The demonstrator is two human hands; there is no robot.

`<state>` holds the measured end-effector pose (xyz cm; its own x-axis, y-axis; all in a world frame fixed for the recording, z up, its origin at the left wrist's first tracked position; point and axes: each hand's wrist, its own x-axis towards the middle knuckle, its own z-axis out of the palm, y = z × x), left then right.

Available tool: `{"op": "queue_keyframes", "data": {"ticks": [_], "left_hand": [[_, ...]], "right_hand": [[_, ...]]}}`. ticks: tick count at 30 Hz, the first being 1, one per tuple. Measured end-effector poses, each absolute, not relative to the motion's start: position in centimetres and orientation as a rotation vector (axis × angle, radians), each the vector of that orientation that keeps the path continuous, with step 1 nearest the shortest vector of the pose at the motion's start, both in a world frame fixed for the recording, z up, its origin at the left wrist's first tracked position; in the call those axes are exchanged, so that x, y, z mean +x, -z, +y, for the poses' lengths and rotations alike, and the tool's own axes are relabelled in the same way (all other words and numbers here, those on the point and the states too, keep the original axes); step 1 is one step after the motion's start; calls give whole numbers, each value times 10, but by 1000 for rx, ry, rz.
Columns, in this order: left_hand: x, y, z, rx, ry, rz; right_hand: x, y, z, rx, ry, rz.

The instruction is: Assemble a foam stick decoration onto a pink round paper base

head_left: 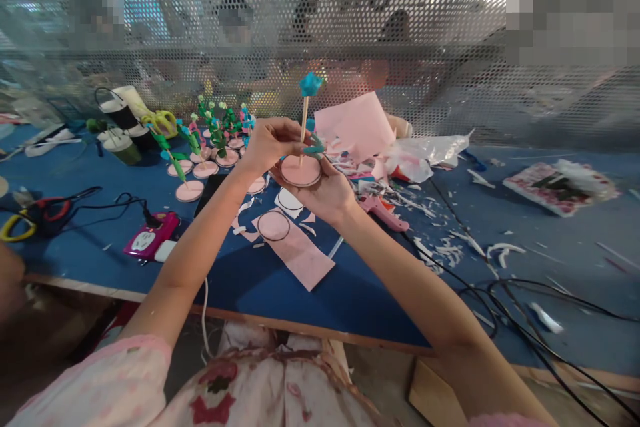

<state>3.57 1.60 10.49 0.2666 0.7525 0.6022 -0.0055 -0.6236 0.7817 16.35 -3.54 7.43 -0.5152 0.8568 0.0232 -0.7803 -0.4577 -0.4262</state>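
In front of me I hold a small ornament: a wooden stick (305,121) with a faceted blue top (311,85), standing upright on a pink round base (301,171). My right hand (327,192) cradles the base from below and the right side, fingers curled round it. The fingers of my left hand (273,143) are closed at the lower part of the stick, just above the base. A teal strip (315,147) shows beside the stick, near my right fingertips; how it is attached I cannot tell. Below lies a pink sheet (300,253) with a drawn circle.
Several finished-looking flower ornaments (190,191) stand at the left, near yellow scissors (161,121). A magenta box (152,236) with cables lies closer. To the right are a pink glue gun (385,213), paper scraps, a plastic bag (430,150) and black cables (520,300). Perforated metal (450,93) rises behind.
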Motion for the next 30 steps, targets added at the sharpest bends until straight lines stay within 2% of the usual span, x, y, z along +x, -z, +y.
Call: {"op": "queue_keyframes", "data": {"ticks": [5, 12, 20, 30], "left_hand": [[36, -101, 22, 1898, -1474, 691], [32, -108, 14, 1901, -1306, 633], [33, -107, 18, 1975, -1379, 757], [34, -107, 17, 1883, -1298, 697]], "right_hand": [[161, -70, -35, -238, -2058, -470], [166, -71, -32, -251, -2064, -463], [162, -71, -34, -234, -2076, -444], [165, -67, -29, -265, -2062, -462]]}}
